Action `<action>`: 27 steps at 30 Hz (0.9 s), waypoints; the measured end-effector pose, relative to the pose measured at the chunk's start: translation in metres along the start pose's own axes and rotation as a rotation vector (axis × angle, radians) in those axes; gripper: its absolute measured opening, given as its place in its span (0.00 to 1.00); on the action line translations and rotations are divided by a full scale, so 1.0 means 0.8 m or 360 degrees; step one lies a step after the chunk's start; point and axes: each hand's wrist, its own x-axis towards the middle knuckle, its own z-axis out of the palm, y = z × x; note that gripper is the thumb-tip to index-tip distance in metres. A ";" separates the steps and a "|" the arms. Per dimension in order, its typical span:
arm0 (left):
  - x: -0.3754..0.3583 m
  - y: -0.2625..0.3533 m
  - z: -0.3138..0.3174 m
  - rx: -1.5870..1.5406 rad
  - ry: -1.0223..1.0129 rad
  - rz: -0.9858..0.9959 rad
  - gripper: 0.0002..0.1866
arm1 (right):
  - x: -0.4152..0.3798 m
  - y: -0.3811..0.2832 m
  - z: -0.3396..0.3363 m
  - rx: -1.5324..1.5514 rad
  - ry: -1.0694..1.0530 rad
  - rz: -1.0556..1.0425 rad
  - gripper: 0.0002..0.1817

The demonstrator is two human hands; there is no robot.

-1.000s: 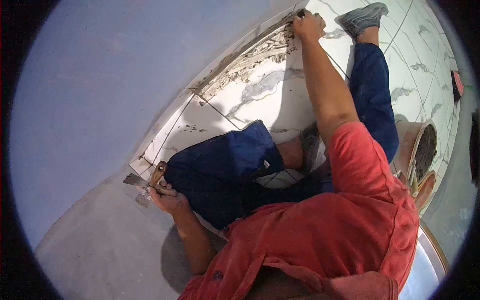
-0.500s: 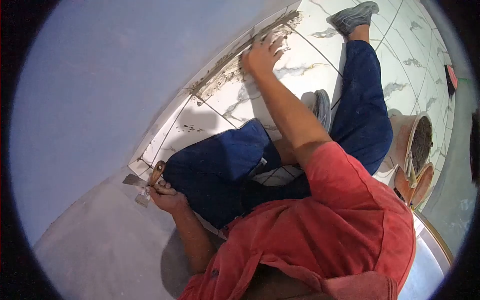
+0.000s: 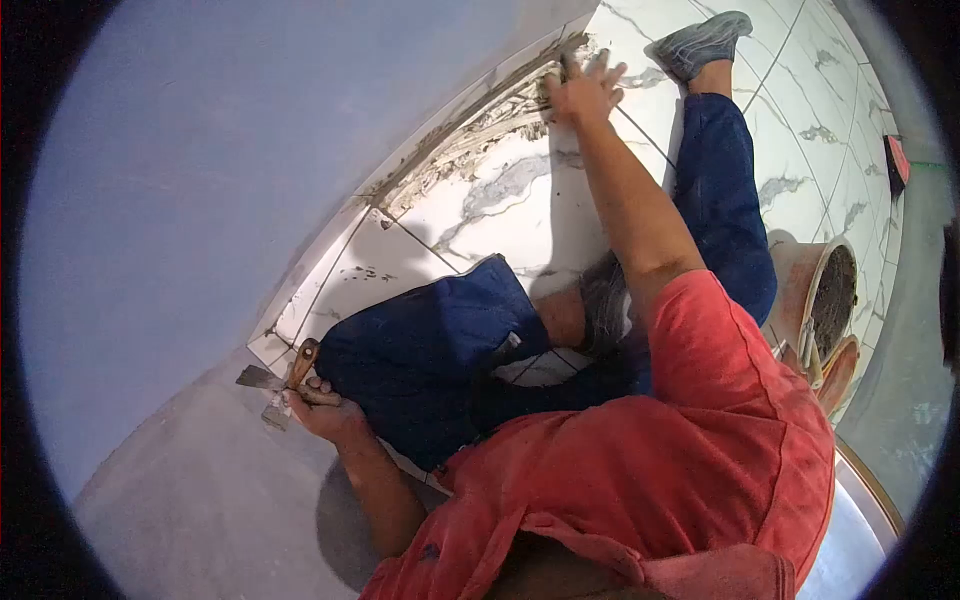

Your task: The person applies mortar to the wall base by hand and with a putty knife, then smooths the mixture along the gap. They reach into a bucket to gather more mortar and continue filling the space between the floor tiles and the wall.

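My left hand is closed around two putty knives, held low at the left beside my bent knee. One putty knife has a brown wooden handle and points its grey blade toward the wall; the second one's blade sticks out below. My right hand reaches far forward with fingers spread, fingertips right at the strip of smeared mortar. That strip runs along the foot of the blue wall, over the edge of the white marbled tiles.
A bucket with dark contents stands on the tiles at my right, with tools leaning beside it. Mortar crumbs lie on a tile near my knee. Bare grey floor meets the tiles at lower left.
My right hand has moved forward and to the right along the mortar strip, its fingers now spread. My left hand still holds the putty knives, shifted only slightly.
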 end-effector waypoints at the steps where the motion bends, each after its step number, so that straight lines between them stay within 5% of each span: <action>1: -0.001 0.002 0.002 0.0027 -0.0014 0.0016 0.16 | -0.006 -0.002 0.001 -0.0005 -0.0007 -0.0051 0.36; 17: -0.008 0.005 0.018 0.0156 -0.0061 0.0072 0.24 | 0.033 0.027 0.007 0.0022 0.0067 0.0001 0.35; 27: 0.004 -0.001 -0.002 0.0138 0.0022 0.0029 0.20 | 0.056 0.043 0.002 0.0065 0.0119 -0.0062 0.36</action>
